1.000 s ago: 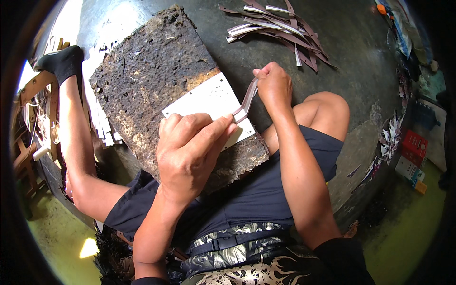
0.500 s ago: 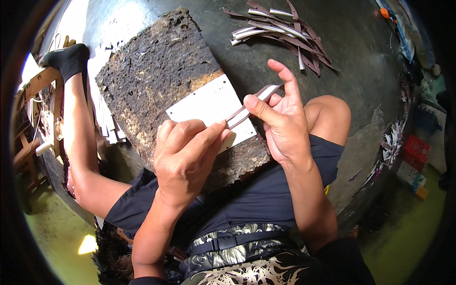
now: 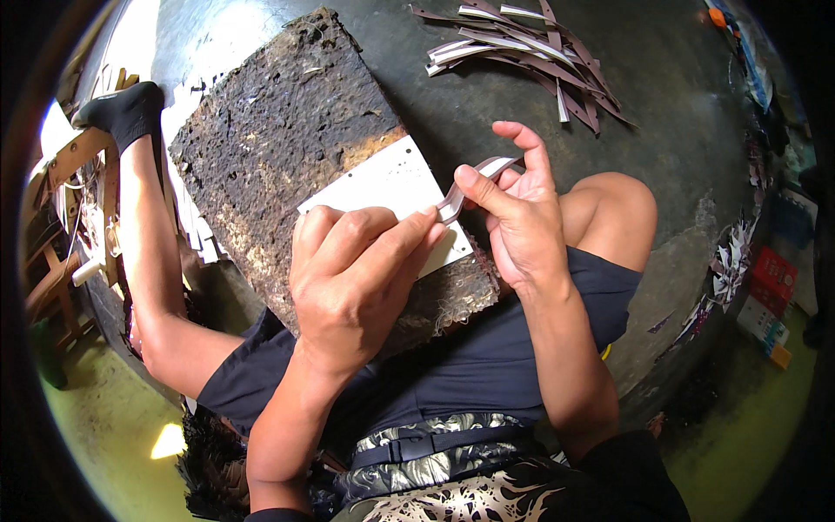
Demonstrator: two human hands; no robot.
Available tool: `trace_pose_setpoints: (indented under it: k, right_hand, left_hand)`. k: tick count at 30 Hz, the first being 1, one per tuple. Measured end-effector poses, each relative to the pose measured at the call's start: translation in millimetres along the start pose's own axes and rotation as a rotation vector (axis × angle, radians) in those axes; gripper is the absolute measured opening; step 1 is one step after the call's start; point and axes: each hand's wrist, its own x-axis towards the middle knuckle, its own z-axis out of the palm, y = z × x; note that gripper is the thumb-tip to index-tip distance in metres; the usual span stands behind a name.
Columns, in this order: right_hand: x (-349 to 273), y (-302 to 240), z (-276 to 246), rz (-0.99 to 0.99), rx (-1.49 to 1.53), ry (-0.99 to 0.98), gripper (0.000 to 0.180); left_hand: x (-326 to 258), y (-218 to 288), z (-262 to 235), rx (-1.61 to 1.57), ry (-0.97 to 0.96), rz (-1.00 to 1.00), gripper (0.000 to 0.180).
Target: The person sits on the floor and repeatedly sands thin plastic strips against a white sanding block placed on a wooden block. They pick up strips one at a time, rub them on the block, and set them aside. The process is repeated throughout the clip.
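Observation:
Both my hands are on one narrow brown strip with a white band along it (image 3: 451,204). My left hand (image 3: 352,270) pinches its near end between thumb and forefinger, over the white board. My right hand (image 3: 522,217) holds the other end under the thumb, its forefinger raised and curled. Between the two hands the strip bends. Beneath them lies the white rectangular board (image 3: 374,178) with small dark holes near its edges, partly hidden by my left hand. It rests on a rough, dark slab (image 3: 278,122) that reaches over my lap.
A loose pile of brown and white strips (image 3: 531,56) lies on the dark floor beyond my right hand. White scraps (image 3: 187,209) lie left of the slab beside a wooden frame (image 3: 104,200). More shreds (image 3: 731,261) and a red packet (image 3: 772,278) are at the far right.
My left hand has slid right along the strip, closer to my right hand. The stretch between them is shorter and now bends up. My right hand has barely moved.

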Motion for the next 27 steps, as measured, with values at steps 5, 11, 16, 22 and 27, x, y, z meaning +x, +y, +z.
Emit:
trace_pose_setpoints:
  k: [5,11,16,22,27]
  right_hand:
    - [4,2,-1,-0.019,-0.006,0.01,0.068]
    - [8,13,-7,-0.094,0.008,-0.016,0.065]
    - [17,24,-17,-0.164,-0.07,0.058,0.059]
    - [25,-10,-37,-0.47,-0.331,0.224,0.043]
    - [46,-91,-48,-0.766,-0.259,0.262,0.036]
  left_hand:
    - [3,0,3,0.035,0.025,0.045,0.032]
    - [7,0,5,0.09,0.015,0.077,0.026]
    - [16,3,11,0.151,0.026,0.089,0.018]
    - [0,-23,-28,-0.25,0.165,-0.24,0.008]
    - [-18,-156,-95,-0.152,0.421,-0.613,0.025]
